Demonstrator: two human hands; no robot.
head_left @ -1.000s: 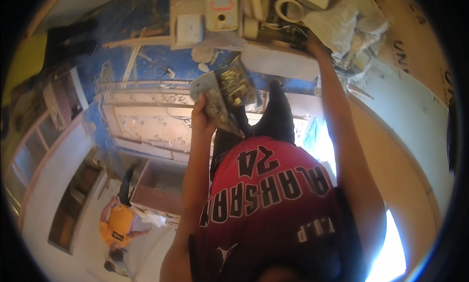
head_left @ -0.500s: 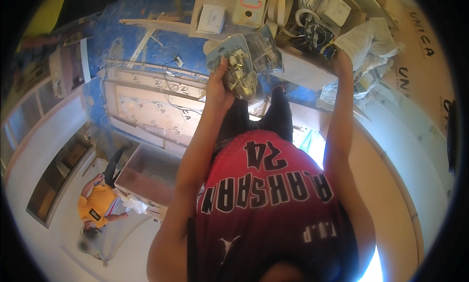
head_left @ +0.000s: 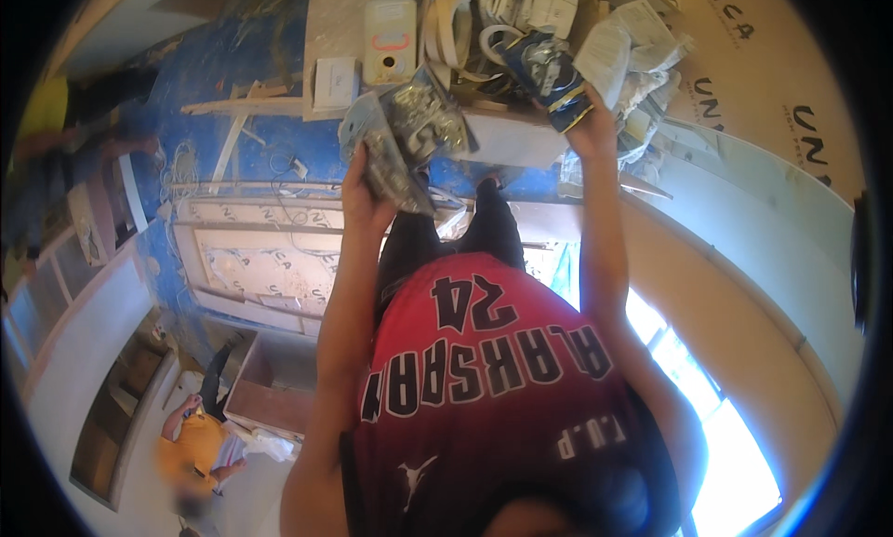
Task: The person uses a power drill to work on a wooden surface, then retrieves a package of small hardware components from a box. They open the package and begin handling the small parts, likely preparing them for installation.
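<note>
Two hands busy; my left hand point(head_left: 365, 194) grips clear hardware packets point(head_left: 402, 137); my right hand point(head_left: 588, 127) clutches a blue-edged packet point(head_left: 549, 72).

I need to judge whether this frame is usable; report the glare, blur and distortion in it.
Head view: blown-out white glare at the lower right by the bright window opening; strong fisheye bending of the pale wall boards near the rim; the person in the yellow top at lower left is soft; the clear plastic packet of metal parts in the left hand is slightly smeared.

Right hand point(head_left: 588, 127) fingers hidden behind blue packet point(head_left: 549, 67), crouching person point(head_left: 200, 449) blurred
</note>
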